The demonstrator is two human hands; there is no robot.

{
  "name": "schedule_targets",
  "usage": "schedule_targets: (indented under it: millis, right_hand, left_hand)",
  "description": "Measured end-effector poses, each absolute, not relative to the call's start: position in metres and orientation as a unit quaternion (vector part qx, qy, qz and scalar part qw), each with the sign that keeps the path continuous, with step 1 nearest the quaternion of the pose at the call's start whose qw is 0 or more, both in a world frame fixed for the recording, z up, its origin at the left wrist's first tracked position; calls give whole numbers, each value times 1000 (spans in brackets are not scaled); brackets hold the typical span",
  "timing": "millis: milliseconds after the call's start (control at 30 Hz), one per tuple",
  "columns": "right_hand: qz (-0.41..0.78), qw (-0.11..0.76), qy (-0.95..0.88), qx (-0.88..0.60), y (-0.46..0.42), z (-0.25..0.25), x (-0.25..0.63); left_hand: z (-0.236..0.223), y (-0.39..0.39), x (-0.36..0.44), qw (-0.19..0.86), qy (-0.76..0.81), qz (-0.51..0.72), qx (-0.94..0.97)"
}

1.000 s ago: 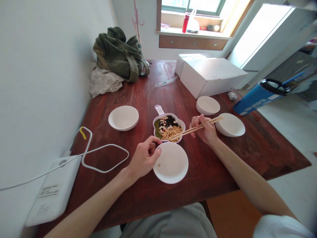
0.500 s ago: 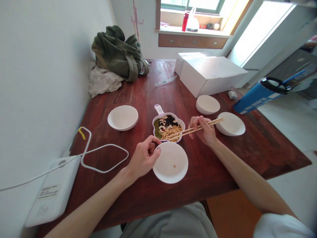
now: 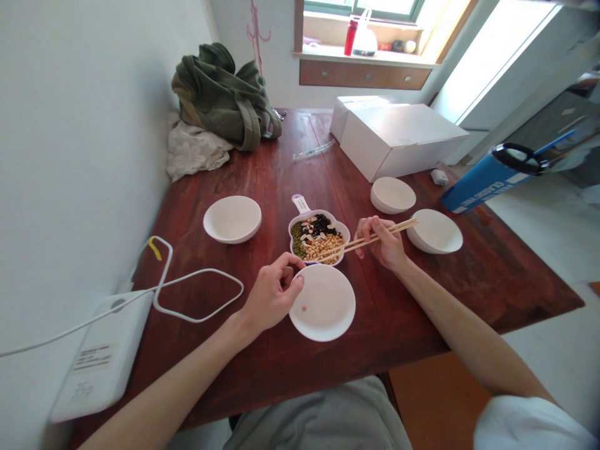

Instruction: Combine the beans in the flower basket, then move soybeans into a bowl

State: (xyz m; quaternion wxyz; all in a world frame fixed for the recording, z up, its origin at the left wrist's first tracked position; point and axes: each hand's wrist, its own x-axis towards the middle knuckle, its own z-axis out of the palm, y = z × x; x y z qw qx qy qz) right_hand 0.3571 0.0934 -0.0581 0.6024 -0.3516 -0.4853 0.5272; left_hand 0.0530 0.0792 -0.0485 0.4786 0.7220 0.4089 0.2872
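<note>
My right hand is closed round a pair of wooden chopsticks. Their tips reach into the yellow soybeans in a flower-shaped tray with a short handle; green beans, black beans and pale peanuts lie beside them. Just in front of the tray is a white bowl, gripped at its left rim by the thumb and fingers of my left hand. A single small bean lies on the left part of this bowl's bottom.
One white bowl stands at the left, with a second bowl and third bowl at the right. Around them are a white box, blue tumbler, green bag, white cable and power strip.
The small bean in the near bowl has moved left across its bottom. My hands keep nearly the same place, the chopstick tips still among the soybeans. The whole view has shifted slightly.
</note>
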Motion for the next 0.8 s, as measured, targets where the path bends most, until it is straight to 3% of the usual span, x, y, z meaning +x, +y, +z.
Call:
schedule_targets:
  millis: [567,800]
  right_hand:
    - [501,632,-464,-365,97,-50,358]
    - [493,605,-488,-390,95,-50,359]
  left_hand:
    - [-45,80,57,477,409,305,716]
    - [-47,81,57,475,409,309,715]
